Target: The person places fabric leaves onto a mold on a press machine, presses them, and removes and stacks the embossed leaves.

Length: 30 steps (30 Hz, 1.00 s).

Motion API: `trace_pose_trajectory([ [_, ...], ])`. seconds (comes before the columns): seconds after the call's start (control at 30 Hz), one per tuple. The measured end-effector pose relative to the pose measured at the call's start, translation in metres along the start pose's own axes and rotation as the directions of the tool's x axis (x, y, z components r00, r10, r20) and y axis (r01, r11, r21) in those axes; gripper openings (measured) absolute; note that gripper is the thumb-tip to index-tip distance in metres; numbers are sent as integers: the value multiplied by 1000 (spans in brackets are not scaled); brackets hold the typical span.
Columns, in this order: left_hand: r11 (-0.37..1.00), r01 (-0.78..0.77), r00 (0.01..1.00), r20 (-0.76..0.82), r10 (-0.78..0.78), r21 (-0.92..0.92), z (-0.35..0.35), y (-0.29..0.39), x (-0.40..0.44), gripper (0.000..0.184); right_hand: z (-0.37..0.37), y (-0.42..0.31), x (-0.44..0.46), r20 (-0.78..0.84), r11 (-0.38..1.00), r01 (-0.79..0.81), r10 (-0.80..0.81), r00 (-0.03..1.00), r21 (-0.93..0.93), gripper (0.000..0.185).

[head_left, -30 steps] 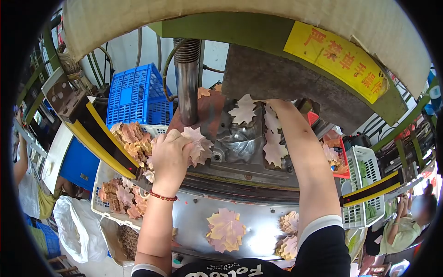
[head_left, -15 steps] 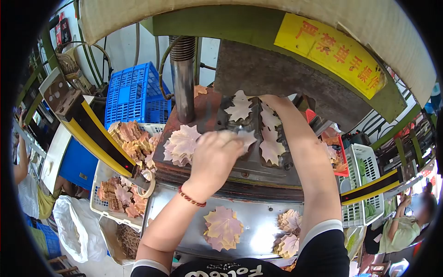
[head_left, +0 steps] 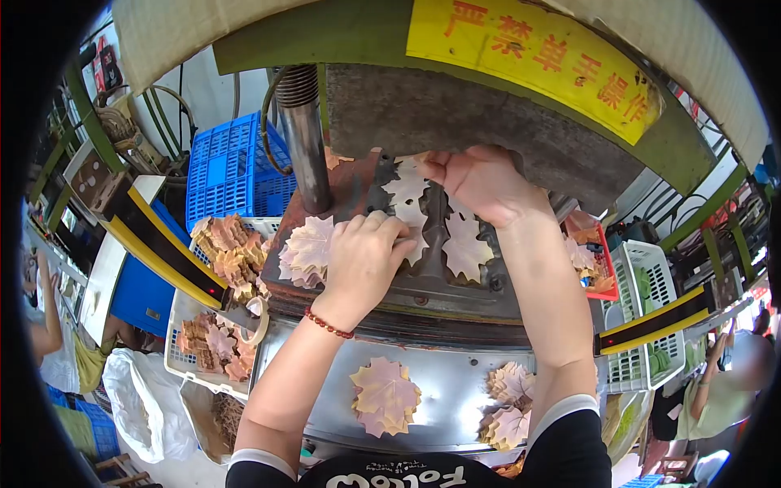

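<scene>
My left hand point(head_left: 364, 264), with a beaded bracelet at the wrist, bends over the press bed. Its thumb and index finger close on the left edge of a pale artificial leaf point(head_left: 415, 226). Just beyond lies another leaf point(head_left: 405, 185) in the same row. Beneath the raised press plate, my right hand point(head_left: 486, 185) turns its palm sideways, fingers loose and apart, the tips at that far leaf's right edge. To the right, a leaf row point(head_left: 467, 248) lies on the dark metal die point(head_left: 439, 286). A leaf stack point(head_left: 303, 254) sits left of my left hand.
The press plate point(head_left: 472, 122) hangs above the bed, beside a steel column point(head_left: 307, 159). Yellow-black guard bars point(head_left: 175, 248) flank both sides. Leaf stacks point(head_left: 386, 397) lie on the metal shelf point(head_left: 455, 390). Left stand a blue crate point(head_left: 224, 171) and a white basket point(head_left: 183, 358) with leaves.
My left hand has drawn back left, and the leaf it carried now lies on the die. My right hand has come out from behind the press plate, moving left to the middle row.
</scene>
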<state>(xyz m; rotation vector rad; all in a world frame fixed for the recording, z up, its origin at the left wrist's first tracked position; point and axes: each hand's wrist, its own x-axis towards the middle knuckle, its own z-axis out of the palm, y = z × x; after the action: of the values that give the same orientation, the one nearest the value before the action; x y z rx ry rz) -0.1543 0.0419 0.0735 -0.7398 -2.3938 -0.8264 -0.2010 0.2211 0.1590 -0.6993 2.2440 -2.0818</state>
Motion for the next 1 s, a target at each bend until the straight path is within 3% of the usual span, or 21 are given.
trace_pose_trajectory([
  [0.03, 1000, -9, 1000, -24, 10, 12, 2, 0, -1, 12, -1, 4, -1, -14, 984, 41, -40, 999, 175, 23],
  [0.1, 1000, -22, 999, -46, 22, 2, 3, -1, -2, 11, -4, 4, -4, -91, 978, 24, -5, 996, 207, 17],
  [0.2, 997, -29, 999, -39, 26, -78, 2, -4, -3, 12, -13, -1, -7, -245, 984, -141, 111, 963, -107, 16],
  [0.27, 988, -44, 999, -26, 41, -148, 1, -8, -1, 12, -20, 10, -9, -290, 966, -170, 108, 951, -196, 19],
  [0.37, 903, 17, 980, -173, -101, -430, 1, -10, 22, 10, -19, -8, -24, -281, 893, -317, 230, 932, -320, 18],
  [0.47, 743, 314, 943, 102, -318, -591, -6, -9, 67, 18, -19, -2, -25, -226, 901, -234, 158, 961, -365, 14],
  [0.53, 914, 327, 922, 294, -252, -240, -19, 15, 99, 22, -33, 31, -17, -220, 821, -283, 197, 956, -495, 15],
  [0.63, 981, 56, 955, 277, -107, 186, -3, 36, 112, 33, -34, 49, -10, -340, 819, -261, 87, 937, -511, 17],
  [0.67, 980, 10, 970, 235, -57, 199, 0, 38, 106, 30, -28, 51, -11, -400, 840, -236, 25, 916, -488, 17],
  [0.7, 976, -35, 981, 192, -7, 217, -2, 43, 101, 26, -20, 43, -10, -315, 829, -148, -36, 948, -540, 20],
  [0.73, 999, 15, 988, 152, -10, -28, -10, 50, 95, 20, -13, 35, -10, -226, 813, -54, -97, 969, -580, 23],
  [0.77, 929, -11, 1000, -28, 0, -369, -8, 59, 83, 14, -29, 61, 0, -76, 722, 60, -155, 985, -689, 23],
  [0.8, 755, -144, 978, -208, 10, -640, -6, 68, 71, 13, -20, 54, 15, -147, 633, -117, 5, 989, -765, 23],
  [0.83, 668, 18, 1000, 9, -17, -744, -10, 81, 50, 11, -11, 46, 30, -213, 496, -268, 165, 963, -826, 23],
  [0.87, 683, -198, 977, -84, 197, -703, -11, 89, 31, 8, -11, 53, 34, -136, 527, -156, 76, 988, -835, 22],
  [0.9, 731, -395, 919, -238, 315, -556, -16, 102, 12, 12, -13, 67, 38, -60, 550, -41, -16, 998, -834, 21],
  [0.93, 699, -473, 880, -251, 403, -536, -25, 111, -6, 16, -5, 62, 34, -28, 499, 10, -69, 997, -867, 22],
  [0.97, 740, -452, 872, -73, 484, -499, -39, 115, -23, 16, 3, 57, 31, 4, 442, 58, -122, 992, -895, 23],
  [1.0, 724, -459, 870, -93, 485, -515, -45, 114, -35, 14, 3, 60, 31, 32, 433, 61, -73, 997, -900, 23],
])
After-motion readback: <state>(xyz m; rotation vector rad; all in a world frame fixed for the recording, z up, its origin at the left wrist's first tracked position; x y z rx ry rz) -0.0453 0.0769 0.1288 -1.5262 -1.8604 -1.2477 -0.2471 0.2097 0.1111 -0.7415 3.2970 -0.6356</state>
